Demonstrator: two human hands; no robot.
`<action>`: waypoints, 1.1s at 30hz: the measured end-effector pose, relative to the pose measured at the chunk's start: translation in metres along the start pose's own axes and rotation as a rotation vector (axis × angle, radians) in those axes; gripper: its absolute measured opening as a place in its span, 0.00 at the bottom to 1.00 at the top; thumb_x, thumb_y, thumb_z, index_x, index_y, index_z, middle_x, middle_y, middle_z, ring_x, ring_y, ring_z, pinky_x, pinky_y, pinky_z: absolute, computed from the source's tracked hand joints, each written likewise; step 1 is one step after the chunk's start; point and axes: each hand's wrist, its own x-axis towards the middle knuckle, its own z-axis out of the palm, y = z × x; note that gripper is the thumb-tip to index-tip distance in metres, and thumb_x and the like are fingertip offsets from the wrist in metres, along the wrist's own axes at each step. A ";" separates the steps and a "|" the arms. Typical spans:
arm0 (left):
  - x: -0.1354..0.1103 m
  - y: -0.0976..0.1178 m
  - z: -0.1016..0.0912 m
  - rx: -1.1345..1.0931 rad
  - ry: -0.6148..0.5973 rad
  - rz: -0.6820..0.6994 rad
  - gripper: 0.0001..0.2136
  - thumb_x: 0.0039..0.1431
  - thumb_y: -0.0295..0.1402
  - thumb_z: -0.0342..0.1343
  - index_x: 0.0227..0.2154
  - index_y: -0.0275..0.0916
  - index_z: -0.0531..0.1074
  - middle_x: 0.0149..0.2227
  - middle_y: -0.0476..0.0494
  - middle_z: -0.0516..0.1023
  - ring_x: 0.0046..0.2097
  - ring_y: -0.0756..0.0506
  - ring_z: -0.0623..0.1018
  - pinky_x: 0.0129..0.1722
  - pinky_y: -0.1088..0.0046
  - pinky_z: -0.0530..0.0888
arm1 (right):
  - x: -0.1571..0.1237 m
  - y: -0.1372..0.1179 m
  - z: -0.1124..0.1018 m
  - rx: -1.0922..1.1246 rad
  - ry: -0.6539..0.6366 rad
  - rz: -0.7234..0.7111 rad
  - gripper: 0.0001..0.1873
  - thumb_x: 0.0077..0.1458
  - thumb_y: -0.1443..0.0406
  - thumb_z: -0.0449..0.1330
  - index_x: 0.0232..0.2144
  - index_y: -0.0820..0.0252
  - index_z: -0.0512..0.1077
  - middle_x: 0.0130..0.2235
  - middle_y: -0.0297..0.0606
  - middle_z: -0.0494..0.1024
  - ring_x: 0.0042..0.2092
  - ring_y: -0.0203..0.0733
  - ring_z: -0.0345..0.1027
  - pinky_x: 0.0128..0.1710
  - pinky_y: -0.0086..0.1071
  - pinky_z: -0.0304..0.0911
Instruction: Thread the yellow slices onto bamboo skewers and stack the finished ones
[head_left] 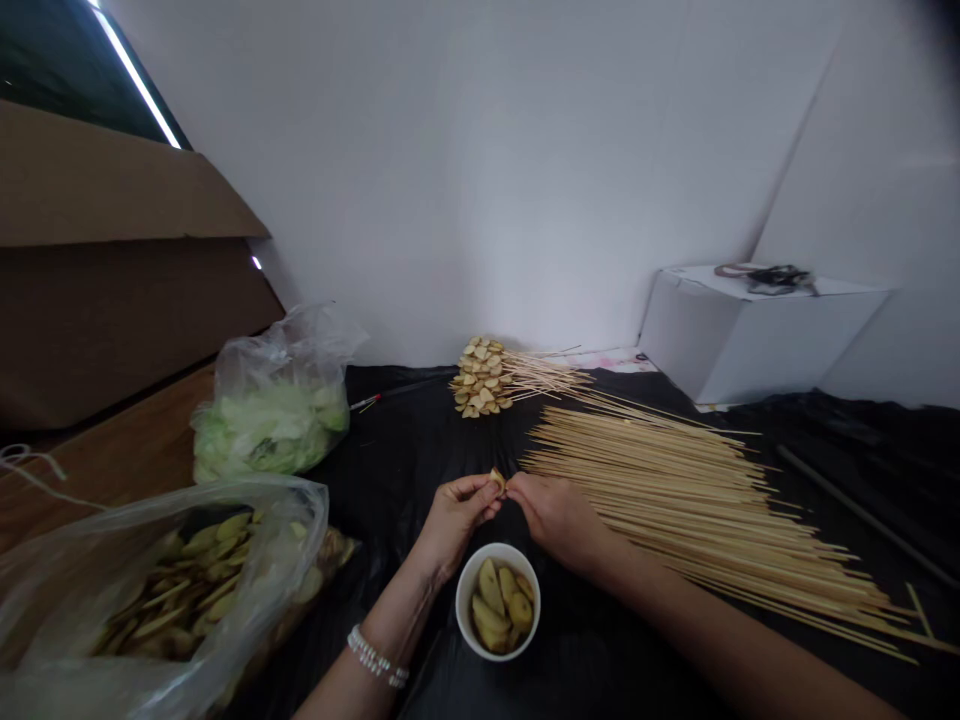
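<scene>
Head view: white bowl (461,608) taken as landmark, upright on a black plastic sheet (401,440), holding several pale yellow slices (491,590) in its lower part. Beyond the bowl, left hand (459,508) has its grip clamped on a single slice (496,482), thumb against fingers; a beaded bracelet (375,658) circles that wrist, left of the bowl. Right hand (555,512), beyond the bowl and to its right, has its grip drawn together at the same slice; whatever lies between its fingertips is too small to tell. Right of the bowl: wide pile of thin wooden sticks (697,515), laid roughly side by side. Well beyond the bowl: bundle of slices on sticks (482,380), stick ends toward the right. Left of the bowl: open clear bag (45,665) with many more slices; farther beyond it, a second bag (300,335) with pale green pieces. Far right beyond the bowl: white box (690,345), dark object (780,280) on top.
</scene>
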 end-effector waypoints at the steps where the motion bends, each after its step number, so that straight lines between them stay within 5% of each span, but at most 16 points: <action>1: 0.000 -0.001 0.000 0.005 0.000 0.006 0.13 0.39 0.36 0.70 0.28 0.34 0.80 0.28 0.44 0.79 0.26 0.56 0.72 0.28 0.82 0.68 | 0.000 0.000 0.000 0.006 0.002 0.002 0.13 0.65 0.66 0.44 0.35 0.60 0.68 0.32 0.35 0.75 0.32 0.35 0.68 0.31 0.28 0.53; 10: -0.002 0.012 0.000 -0.051 0.075 0.036 0.12 0.38 0.34 0.70 0.27 0.34 0.80 0.27 0.45 0.78 0.26 0.56 0.71 0.28 0.83 0.69 | 0.001 0.005 -0.006 -0.029 0.005 -0.021 0.14 0.65 0.66 0.44 0.33 0.60 0.68 0.32 0.36 0.75 0.34 0.36 0.67 0.33 0.29 0.54; 26: -0.003 0.007 0.001 0.001 0.016 0.015 0.12 0.40 0.35 0.69 0.28 0.33 0.80 0.26 0.45 0.78 0.26 0.56 0.71 0.28 0.84 0.68 | -0.001 0.005 0.001 0.000 0.091 -0.075 0.14 0.62 0.69 0.45 0.31 0.60 0.68 0.31 0.37 0.73 0.33 0.38 0.65 0.32 0.30 0.53; 33: -0.003 0.004 0.001 0.023 -0.024 -0.019 0.12 0.40 0.36 0.69 0.27 0.33 0.80 0.27 0.44 0.78 0.26 0.56 0.71 0.28 0.84 0.67 | 0.000 0.002 0.001 0.089 -0.001 0.013 0.12 0.62 0.68 0.46 0.30 0.60 0.68 0.28 0.36 0.74 0.30 0.36 0.67 0.29 0.29 0.52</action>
